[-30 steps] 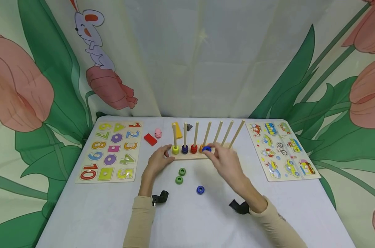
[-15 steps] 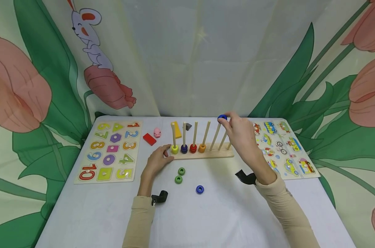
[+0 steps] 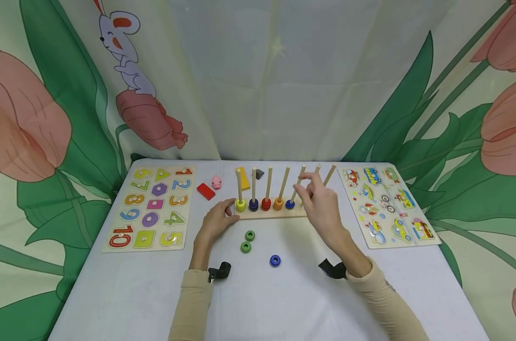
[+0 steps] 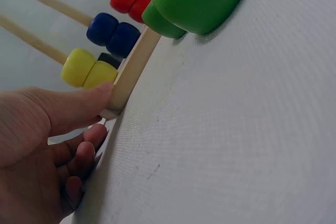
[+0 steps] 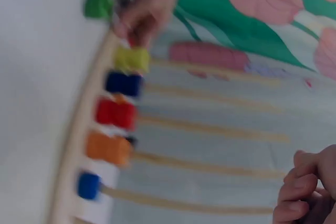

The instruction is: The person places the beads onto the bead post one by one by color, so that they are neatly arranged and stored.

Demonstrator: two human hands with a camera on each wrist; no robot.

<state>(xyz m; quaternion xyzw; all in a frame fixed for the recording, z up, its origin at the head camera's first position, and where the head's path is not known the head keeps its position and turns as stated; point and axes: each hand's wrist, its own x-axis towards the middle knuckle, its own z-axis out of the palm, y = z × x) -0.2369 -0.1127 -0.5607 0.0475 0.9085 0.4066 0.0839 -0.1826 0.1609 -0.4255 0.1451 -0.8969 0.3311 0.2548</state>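
A wooden peg stacker stands on the table, its upright rods in a row. Two yellow rings, two dark blue rings, two red rings and two orange rings sit at the bases of the first rods. One blue ring rests at the foot of the following rod. My left hand grips the stacker's left end between thumb and fingers. Beside that rod's upper part, my right hand holds no ring, its fingers loosely bent. Two green rings and a blue ring lie in front.
A number puzzle board lies at the left, a vehicle puzzle board at the right. Behind the stacker are a red block, a pink pig figure, a yellow block and a grey piece.
My right hand raised the blue ring over the fifth rod and let it go; the ring now sits at that rod's base. The left hand has stayed on the stacker's end.
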